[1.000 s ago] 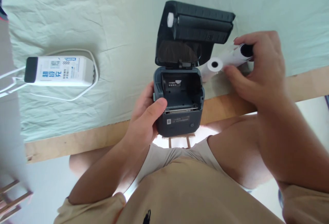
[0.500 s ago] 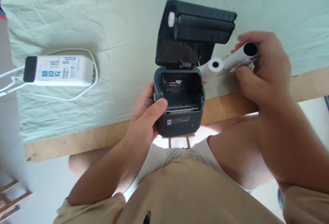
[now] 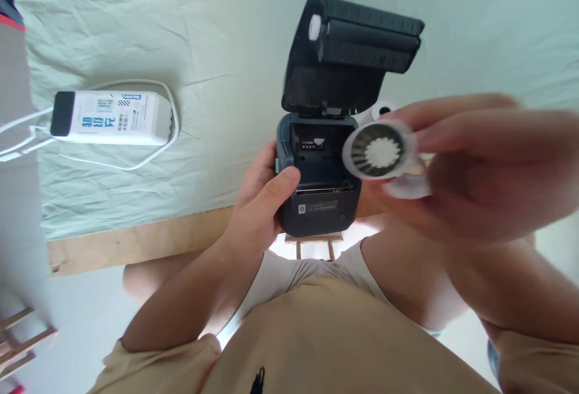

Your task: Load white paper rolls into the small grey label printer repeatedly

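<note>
A dark label printer (image 3: 319, 210) with its lid (image 3: 335, 83) raised is held at the table's front edge. My left hand (image 3: 265, 204) is closed around its left side, thumb on the front rim. The printer's inner bay shows a small label and holds no roll. My right hand (image 3: 479, 165), blurred by motion, grips a white paper roll (image 3: 409, 140), whose hollow, ribbed core end faces the camera beside the bay's right side. Behind that roll, a second white roll (image 3: 373, 114) with a dark core is partly hidden.
On the left, a white power strip (image 3: 113, 117) with blue print lies inside a loop of white cable (image 3: 174, 89). A pale green cloth (image 3: 226, 32) covers the table, whose wooden front edge (image 3: 136, 239) is bare. A wooden rack (image 3: 27, 346) stands at the lower left.
My right hand has lifted the white roll off the table, bringing it left and closer to the camera beside the printer. The printer and my left hand appear slightly further right.
</note>
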Tool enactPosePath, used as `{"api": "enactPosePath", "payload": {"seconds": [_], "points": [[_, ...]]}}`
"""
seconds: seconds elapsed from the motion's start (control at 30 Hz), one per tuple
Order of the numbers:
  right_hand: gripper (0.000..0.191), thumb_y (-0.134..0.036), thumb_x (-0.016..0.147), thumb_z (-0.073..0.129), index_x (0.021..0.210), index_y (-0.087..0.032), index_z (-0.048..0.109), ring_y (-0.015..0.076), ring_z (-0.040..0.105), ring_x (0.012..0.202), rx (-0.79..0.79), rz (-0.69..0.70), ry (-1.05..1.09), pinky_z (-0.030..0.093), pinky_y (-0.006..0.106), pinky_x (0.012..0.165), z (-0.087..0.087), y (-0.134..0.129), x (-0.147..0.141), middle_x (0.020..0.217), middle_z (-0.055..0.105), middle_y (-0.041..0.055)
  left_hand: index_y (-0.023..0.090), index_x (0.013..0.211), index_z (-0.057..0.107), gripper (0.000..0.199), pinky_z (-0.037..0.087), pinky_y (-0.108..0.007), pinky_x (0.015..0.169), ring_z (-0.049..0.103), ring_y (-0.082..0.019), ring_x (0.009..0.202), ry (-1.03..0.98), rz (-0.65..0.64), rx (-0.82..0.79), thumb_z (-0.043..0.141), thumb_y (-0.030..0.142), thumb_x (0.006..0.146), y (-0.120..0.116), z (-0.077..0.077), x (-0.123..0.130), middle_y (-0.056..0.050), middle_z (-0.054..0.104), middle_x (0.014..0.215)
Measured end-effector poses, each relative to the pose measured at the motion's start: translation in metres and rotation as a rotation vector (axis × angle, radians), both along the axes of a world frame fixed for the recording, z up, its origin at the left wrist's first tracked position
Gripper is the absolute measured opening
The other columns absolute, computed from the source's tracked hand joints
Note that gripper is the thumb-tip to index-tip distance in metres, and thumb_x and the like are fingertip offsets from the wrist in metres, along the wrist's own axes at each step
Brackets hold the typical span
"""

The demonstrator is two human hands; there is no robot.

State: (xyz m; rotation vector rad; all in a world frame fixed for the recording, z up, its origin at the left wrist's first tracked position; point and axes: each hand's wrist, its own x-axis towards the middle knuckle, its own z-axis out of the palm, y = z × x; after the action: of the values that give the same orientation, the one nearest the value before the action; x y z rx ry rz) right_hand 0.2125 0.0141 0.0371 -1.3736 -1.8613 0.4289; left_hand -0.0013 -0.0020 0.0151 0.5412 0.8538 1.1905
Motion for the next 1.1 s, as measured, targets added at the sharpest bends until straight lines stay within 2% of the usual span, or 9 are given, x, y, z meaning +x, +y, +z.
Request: {"api": "enactPosePath", "payload": {"seconds": [0.03, 0.1, 0.17, 0.37, 0.57, 0.73, 0.77, 0.87, 1.1], "points": [[0.004, -0.041, 0.103, 0.071, 0.105, -0.037, 0.072, 0.0216, 0.085, 0.097, 0.101, 0.062, -0.013, 0.064, 0.048, 0.085, 0.002, -0.002, -0.01, 0.116, 0.089, -0.0054, 0.022, 0.107, 0.088, 0.012, 0.061, -0.017, 0.064, 0.073, -0.012, 0.072, 0.042, 0.015, -0.021, 0.084, 0.028, 0.097, 0.0, 0.002, 0.0, -0.001, 0.083, 0.091], [0.017, -0.017, 0.101, 0.071, 0.1, -0.033, 0.067, 0.0197, 0.085, 0.09, 0.259, 0.137, -0.084, 0.061, 0.044, 0.079, 0.0, 0.0, -0.023, 0.114, 0.09, -0.005, 0.022, 0.109, 0.087, 0.012, 0.062, -0.017, 0.068, 0.073, -0.012, 0.073, 0.096, 0.016, -0.06, 0.085, 0.027, 0.098, -0.001, 0.005, 0.0, 0.0, 0.082, 0.09], [0.026, -0.005, 0.098, 0.07, 0.096, -0.029, 0.063, 0.019, 0.086, 0.094, 0.348, 0.158, -0.149, 0.057, 0.04, 0.077, -0.006, 0.006, -0.028, 0.113, 0.09, -0.0047, 0.021, 0.111, 0.087, 0.013, 0.061, -0.016, 0.068, 0.072, -0.011, 0.072, 0.078, 0.008, -0.065, 0.085, 0.026, 0.099, -0.002, 0.005, 0.0, 0.0, 0.082, 0.089], [0.022, -0.008, 0.098, 0.075, 0.092, -0.027, 0.064, 0.0203, 0.083, 0.092, 0.456, 0.163, -0.125, 0.054, 0.039, 0.079, -0.015, 0.009, -0.021, 0.1, 0.088, -0.0032, 0.02, 0.113, 0.086, 0.015, 0.061, -0.015, 0.067, 0.071, -0.01, 0.07, 0.008, -0.001, 0.023, 0.083, 0.028, 0.101, -0.002, -0.003, -0.001, 0.0, 0.082, 0.089], [0.016, -0.013, 0.099, 0.076, 0.103, -0.027, 0.069, 0.0212, 0.08, 0.096, 0.404, 0.379, -0.201, 0.056, 0.041, 0.078, -0.01, -0.003, -0.009, 0.1, 0.086, -0.0005, 0.019, 0.113, 0.084, 0.02, 0.057, -0.017, 0.06, 0.069, -0.011, 0.073, 0.078, -0.038, 0.021, 0.084, 0.034, 0.099, -0.001, -0.006, -0.005, -0.002, 0.078, 0.092], [0.012, -0.013, 0.102, 0.073, 0.102, -0.024, 0.071, 0.0196, 0.08, 0.094, 0.455, 0.43, -0.18, 0.054, 0.041, 0.074, -0.015, -0.005, -0.006, 0.092, 0.084, -0.0004, 0.023, 0.127, 0.076, 0.042, 0.066, -0.023, 0.081, 0.078, -0.018, 0.098, 0.05, -0.078, 0.154, 0.091, 0.028, 0.089, 0.0, -0.012, -0.008, -0.001, 0.077, 0.099], [0.011, -0.013, 0.102, 0.072, 0.103, -0.025, 0.071, 0.0198, 0.08, 0.094, 0.454, 0.429, -0.177, 0.054, 0.041, 0.074, -0.015, -0.006, -0.006, 0.093, 0.084, -0.0002, 0.023, 0.127, 0.077, 0.039, 0.067, -0.024, 0.086, 0.078, -0.018, 0.1, 0.077, -0.084, 0.098, 0.089, 0.024, 0.09, 0.0, -0.012, -0.009, -0.001, 0.078, 0.099], [0.008, -0.016, 0.105, 0.071, 0.104, -0.024, 0.072, 0.0205, 0.08, 0.094, 0.458, 0.421, -0.162, 0.053, 0.041, 0.075, -0.016, -0.006, -0.006, 0.093, 0.084, 0.0021, 0.023, 0.124, 0.079, 0.035, 0.065, -0.021, 0.076, 0.075, -0.014, 0.086, 0.055, -0.079, 0.023, 0.086, 0.024, 0.09, 0.0, -0.01, -0.01, 0.0, 0.08, 0.1], [0.012, -0.024, 0.11, 0.063, 0.102, -0.027, 0.072, 0.02, 0.079, 0.092, 0.481, 0.396, -0.155, 0.055, 0.042, 0.073, -0.018, -0.006, -0.007, 0.094, 0.085, 0.0016, 0.025, 0.125, 0.082, 0.035, 0.062, -0.023, 0.066, 0.075, -0.016, 0.083, 0.032, -0.072, 0.005, 0.087, 0.033, 0.091, -0.001, -0.01, -0.013, -0.001, 0.082, 0.103]]}}
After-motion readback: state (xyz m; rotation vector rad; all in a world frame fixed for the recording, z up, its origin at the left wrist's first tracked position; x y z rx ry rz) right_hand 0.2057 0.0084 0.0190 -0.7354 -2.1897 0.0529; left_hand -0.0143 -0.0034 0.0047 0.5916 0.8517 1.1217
